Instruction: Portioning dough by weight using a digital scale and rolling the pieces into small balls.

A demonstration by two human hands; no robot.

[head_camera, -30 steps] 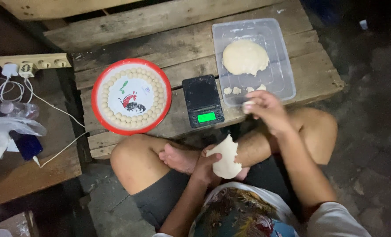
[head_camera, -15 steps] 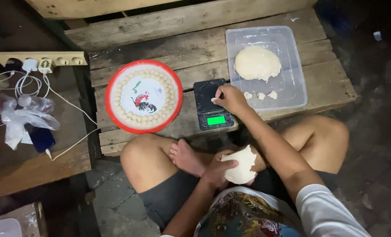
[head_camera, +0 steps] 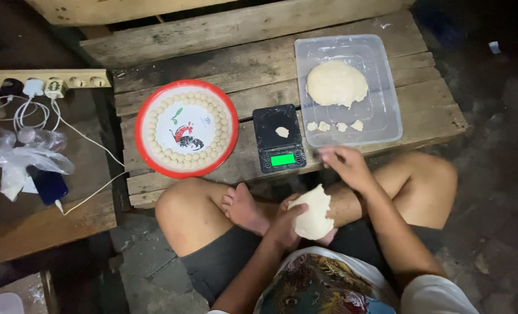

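Note:
I sit cross-legged before a low wooden table. My left hand grips a pale lump of dough in my lap. My right hand hovers at the table's front edge, empty, fingers loosely curled, just right of a small black scale. A small piece of dough lies on the scale's platform. Beyond it a clear plastic tub holds a big dough mound and several small pieces.
A red-rimmed round tray with a ring of small dough balls stands left of the scale. On a side bench at far left lie a power strip, white cables, a plastic bag and a phone.
My right hand left a small dough piece on the scale and drew back toward me. The camera view shifted slightly.

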